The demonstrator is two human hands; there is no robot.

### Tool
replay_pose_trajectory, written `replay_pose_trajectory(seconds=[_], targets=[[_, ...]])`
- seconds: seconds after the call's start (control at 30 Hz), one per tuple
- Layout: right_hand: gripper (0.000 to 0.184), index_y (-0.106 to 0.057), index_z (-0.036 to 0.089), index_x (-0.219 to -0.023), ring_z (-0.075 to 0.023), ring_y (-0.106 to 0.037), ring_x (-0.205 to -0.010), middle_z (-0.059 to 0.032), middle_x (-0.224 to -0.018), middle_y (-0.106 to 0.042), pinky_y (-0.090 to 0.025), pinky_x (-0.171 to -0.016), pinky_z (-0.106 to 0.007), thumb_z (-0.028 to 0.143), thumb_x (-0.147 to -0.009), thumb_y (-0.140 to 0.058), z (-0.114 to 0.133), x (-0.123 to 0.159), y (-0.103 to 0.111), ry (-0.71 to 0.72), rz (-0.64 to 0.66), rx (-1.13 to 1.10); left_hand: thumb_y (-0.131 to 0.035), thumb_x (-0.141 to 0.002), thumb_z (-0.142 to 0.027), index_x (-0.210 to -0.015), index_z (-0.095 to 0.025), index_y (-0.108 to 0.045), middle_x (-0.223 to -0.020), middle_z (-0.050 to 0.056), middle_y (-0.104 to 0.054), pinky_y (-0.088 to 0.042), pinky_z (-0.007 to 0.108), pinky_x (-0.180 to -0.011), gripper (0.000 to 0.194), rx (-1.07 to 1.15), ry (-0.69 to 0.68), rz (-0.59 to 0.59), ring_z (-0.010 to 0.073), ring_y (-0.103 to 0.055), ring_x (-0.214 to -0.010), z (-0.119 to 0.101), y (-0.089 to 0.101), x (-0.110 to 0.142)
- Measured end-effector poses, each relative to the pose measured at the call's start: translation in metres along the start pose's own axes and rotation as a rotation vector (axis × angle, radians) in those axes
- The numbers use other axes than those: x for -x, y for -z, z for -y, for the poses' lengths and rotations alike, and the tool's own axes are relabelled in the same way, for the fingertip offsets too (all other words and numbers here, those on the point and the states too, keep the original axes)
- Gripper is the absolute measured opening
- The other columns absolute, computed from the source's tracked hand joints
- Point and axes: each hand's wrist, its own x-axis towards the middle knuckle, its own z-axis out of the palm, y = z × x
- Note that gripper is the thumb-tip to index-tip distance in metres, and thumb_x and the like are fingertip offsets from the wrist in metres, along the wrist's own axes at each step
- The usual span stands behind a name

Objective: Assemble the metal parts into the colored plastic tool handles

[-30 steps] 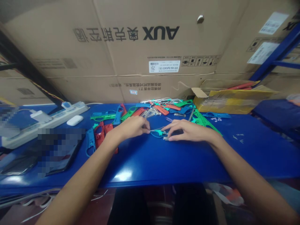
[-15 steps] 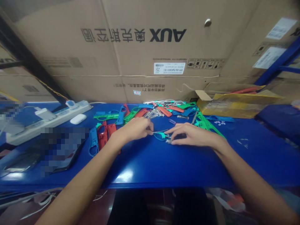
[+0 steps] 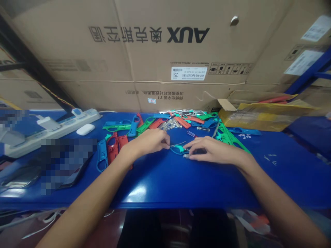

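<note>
Between my hands a blue plastic handle shell (image 3: 176, 150) with a green trigger piece (image 3: 178, 148) lies low over the table. My left hand (image 3: 157, 140) pinches a thin pale wire or rod (image 3: 178, 144) between thumb and fingertips, at the shell's left end. From the other side, my right hand (image 3: 207, 148) is curled round the shell, its thumb and fingers gripping the right end, which is mostly hidden. A small clear part (image 3: 186, 156) shows by the right thumb tip.
Behind the hands lies a heap of coloured shells and clear parts (image 3: 170, 124), with a screwdriver (image 3: 191, 134) in front. Red and blue shells (image 3: 113, 148) lie left. A power strip (image 3: 62, 127), white case (image 3: 85, 129), and phone-like dark devices stand further left; an open carton (image 3: 263, 117) is back right.
The camera view has shifted slightly. My right index finger has drawn back a little from the thin wire or rod; my left hand keeps its pinch.
</note>
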Motion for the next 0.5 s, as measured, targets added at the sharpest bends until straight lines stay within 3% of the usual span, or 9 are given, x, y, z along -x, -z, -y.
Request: replay_pose_trajectory(seconds=[0.13, 0.27, 0.4, 0.5], targets=[[0.026, -0.077, 0.024, -0.095, -0.0244, -0.065, -0.115, -0.0058, -0.135, -0.067, -0.047, -0.097, -0.038, 0.044, -0.093, -0.061, 0.004, 0.001, 0.003, -0.032, 0.038, -0.08, -0.062, -0.087, -0.028, -0.095, -0.025, -0.074, -0.1, 0.002, -0.075, -0.045, 0.03, -0.073, 0.015, 0.012, 0.008, 0.033, 0.0209, -0.068, -0.089, 0.0, 0.001, 0.002], [0.021, -0.074, 0.021, -0.09, -0.0236, -0.064, -0.112, -0.007, -0.135, -0.065, -0.047, -0.093, -0.036, 0.04, -0.091, -0.064, 0.008, 0.002, 0.005, 0.0, 0.002, -0.115, -0.061, -0.086, -0.032, -0.096, -0.023, -0.069, -0.089, 0.002, -0.074, -0.042, 0.026, -0.061, 0.016, 0.102, 0.058, 0.156, 0.0165, -0.063, -0.071, 0.002, 0.004, 0.006], [0.023, -0.071, 0.02, -0.102, -0.0178, -0.063, -0.087, -0.0056, -0.103, -0.073, -0.046, -0.078, -0.03, 0.039, -0.092, -0.062, 0.005, 0.0, 0.004, -0.01, -0.107, -0.08, -0.061, -0.084, -0.033, -0.094, -0.021, -0.067, -0.081, 0.002, -0.071, -0.038, 0.025, -0.054, 0.016, 0.148, 0.099, 0.208, 0.0147, -0.059, -0.064, 0.007, 0.005, 0.01], [0.024, -0.071, 0.02, -0.096, -0.0146, -0.056, -0.072, -0.0014, -0.082, -0.067, -0.041, -0.067, -0.028, 0.042, -0.094, -0.06, 0.0, -0.002, 0.001, -0.036, -0.126, -0.021, -0.061, -0.088, -0.043, -0.097, -0.021, -0.067, -0.083, 0.002, -0.071, -0.039, 0.025, -0.055, 0.025, 0.175, 0.078, 0.217, 0.0151, -0.06, -0.065, 0.01, 0.007, 0.012]])
